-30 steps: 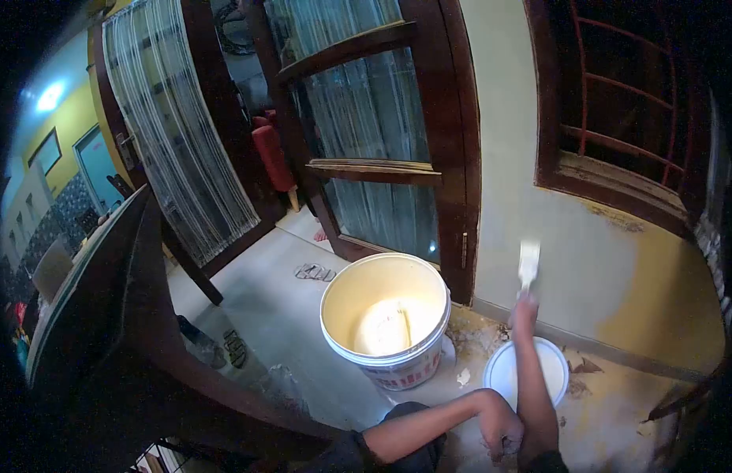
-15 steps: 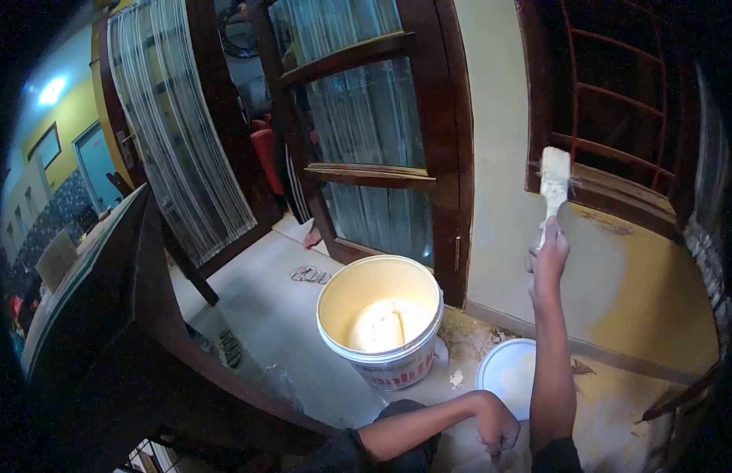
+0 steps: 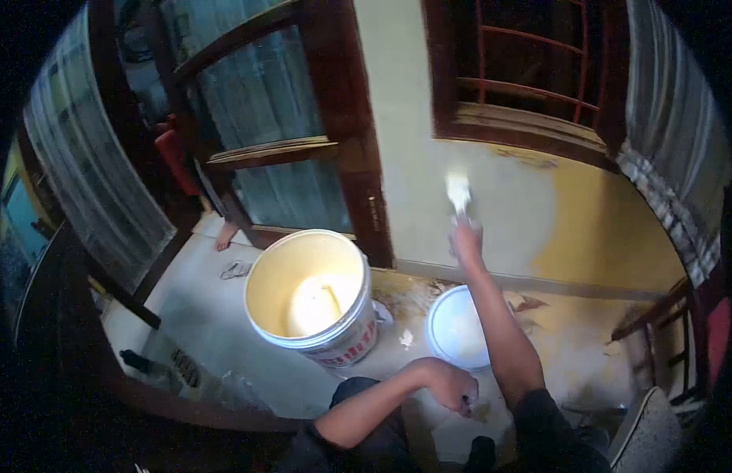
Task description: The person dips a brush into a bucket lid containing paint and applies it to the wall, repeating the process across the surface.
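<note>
My right hand (image 3: 467,243) is wrapped round the handle of a paintbrush (image 3: 459,191) held upright, its pale bristles blurred in front of the wall (image 3: 508,197). A pale coat covers much of that wall below the window, and a yellow patch shows at the right. My left hand (image 3: 453,386) hangs loosely curled over my knee, with nothing showing in its fingers. Left of my hands stands a large white bucket (image 3: 342,335) with pale paint and a stick-like piece inside. Its round lid (image 3: 441,335) lies on the floor, partly behind my right forearm.
A wooden glass door (image 3: 334,87) stands behind the bucket, with another person's bare foot (image 3: 226,235) near it. The barred window (image 3: 532,71) is above the wall. Dark wooden furniture (image 3: 650,323) and a curtain (image 3: 674,118) are at the right. Flaky debris (image 3: 405,339) lies on the floor.
The view has swung right and down. The brush has come down from beside the window frame to the pale wall below it. My left hand stays over my knee.
</note>
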Demonstrator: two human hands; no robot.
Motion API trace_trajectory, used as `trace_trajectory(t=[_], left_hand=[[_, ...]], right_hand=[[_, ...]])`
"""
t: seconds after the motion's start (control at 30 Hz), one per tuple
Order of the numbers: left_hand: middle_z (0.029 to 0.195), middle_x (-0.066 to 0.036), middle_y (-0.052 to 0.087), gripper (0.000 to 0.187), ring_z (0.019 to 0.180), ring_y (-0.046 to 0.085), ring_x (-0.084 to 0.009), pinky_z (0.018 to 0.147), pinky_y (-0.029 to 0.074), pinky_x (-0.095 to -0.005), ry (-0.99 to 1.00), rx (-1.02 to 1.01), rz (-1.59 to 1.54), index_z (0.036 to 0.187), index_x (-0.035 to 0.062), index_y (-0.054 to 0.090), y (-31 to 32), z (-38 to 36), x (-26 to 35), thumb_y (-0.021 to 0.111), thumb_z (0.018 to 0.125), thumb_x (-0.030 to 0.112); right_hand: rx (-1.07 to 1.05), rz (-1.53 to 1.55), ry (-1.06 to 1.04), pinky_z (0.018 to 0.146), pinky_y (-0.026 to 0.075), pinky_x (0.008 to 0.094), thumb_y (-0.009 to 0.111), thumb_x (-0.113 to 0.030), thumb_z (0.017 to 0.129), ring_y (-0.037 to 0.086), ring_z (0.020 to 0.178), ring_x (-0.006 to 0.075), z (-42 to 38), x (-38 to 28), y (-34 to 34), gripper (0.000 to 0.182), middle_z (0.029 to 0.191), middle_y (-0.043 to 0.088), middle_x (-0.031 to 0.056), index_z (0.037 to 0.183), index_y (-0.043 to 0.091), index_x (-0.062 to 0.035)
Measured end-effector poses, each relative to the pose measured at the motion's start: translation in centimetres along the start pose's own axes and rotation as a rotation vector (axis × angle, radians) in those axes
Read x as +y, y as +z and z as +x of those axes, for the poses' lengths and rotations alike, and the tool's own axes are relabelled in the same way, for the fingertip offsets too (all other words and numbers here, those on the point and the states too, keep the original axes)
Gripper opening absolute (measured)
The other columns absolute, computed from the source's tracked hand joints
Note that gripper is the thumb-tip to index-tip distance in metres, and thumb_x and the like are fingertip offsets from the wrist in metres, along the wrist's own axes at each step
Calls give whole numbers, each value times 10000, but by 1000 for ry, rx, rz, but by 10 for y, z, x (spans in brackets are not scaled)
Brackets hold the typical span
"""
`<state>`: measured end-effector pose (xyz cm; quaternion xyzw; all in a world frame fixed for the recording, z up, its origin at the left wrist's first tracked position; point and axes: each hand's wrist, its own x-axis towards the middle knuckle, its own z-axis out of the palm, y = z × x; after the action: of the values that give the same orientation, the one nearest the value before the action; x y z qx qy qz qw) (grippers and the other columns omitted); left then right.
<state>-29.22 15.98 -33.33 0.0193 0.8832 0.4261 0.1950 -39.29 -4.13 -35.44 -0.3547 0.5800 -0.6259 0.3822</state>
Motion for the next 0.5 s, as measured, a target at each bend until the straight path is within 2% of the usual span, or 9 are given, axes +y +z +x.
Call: trace_trajectory(t=[0.03,0.1,0.2,0.27,0.33,0.37,0.43,0.47,0.5], left_hand=[[686,-242,543,402,595,512,-314,584,394,-420,-22,1,2,716,-67,524,-1,0,-2,539,803,325],[689,-246,539,414,600,512,-316,583,392,-421,-34,-10,-4,714,-69,518,-1,-1,-1,535,807,335],[692,-241,542,424,613,518,-341,595,398,-425,-95,-2,0,723,-67,525,-1,1,0,522,816,346],[713,-239,551,421,647,532,-358,614,407,-433,-98,22,32,738,-62,533,4,5,-9,516,820,351],[725,-241,556,418,664,540,-365,621,410,-436,-92,21,45,746,-59,539,4,7,-6,517,819,351],[738,-243,561,415,681,547,-372,628,413,-439,-99,22,57,755,-57,546,3,4,-4,517,818,352],[758,-241,569,409,696,555,-370,633,419,-438,-181,9,82,773,-55,556,1,-1,2,517,817,350],[777,-239,578,405,711,563,-368,638,424,-437,-246,3,86,791,-53,567,0,-1,4,517,816,348],[777,-239,578,405,711,563,-368,638,424,-437,-240,8,77,791,-53,567,2,-1,4,517,816,348]], right_hand=[[-21,1,-111,305,230,237,448,-332,863,296,343,59,-5,-35,5,274,444,335,-42,738,497,-92],[17,-77,-343,541,393,340,430,-305,861,494,518,207,-20,-94,5,358,558,507,105,779,548,22],[-15,-34,-250,592,411,370,381,-307,882,537,595,279,-25,-104,9,378,619,544,160,798,548,21],[60,-228,-255,683,418,423,387,-328,873,559,748,365,-15,-48,12,394,744,574,229,838,555,27],[146,-324,-224,481,413,348,471,-325,843,514,533,195,3,62,9,340,604,526,98,751,534,-4],[261,-590,-315,548,436,375,475,-310,837,538,598,227,-12,94,1,332,626,540,133,767,538,9],[120,-443,23,475,403,334,480,-309,839,514,548,188,-29,123,-10,298,603,511,99,796,539,-20],[-65,-274,407,438,383,316,482,-308,840,493,519,168,-42,108,-20,278,583,489,77,799,536,-38],[-67,-284,413,438,383,316,482,-308,840,493,519,168,-28,135,-15,278,583,489,77,799,536,-38]])
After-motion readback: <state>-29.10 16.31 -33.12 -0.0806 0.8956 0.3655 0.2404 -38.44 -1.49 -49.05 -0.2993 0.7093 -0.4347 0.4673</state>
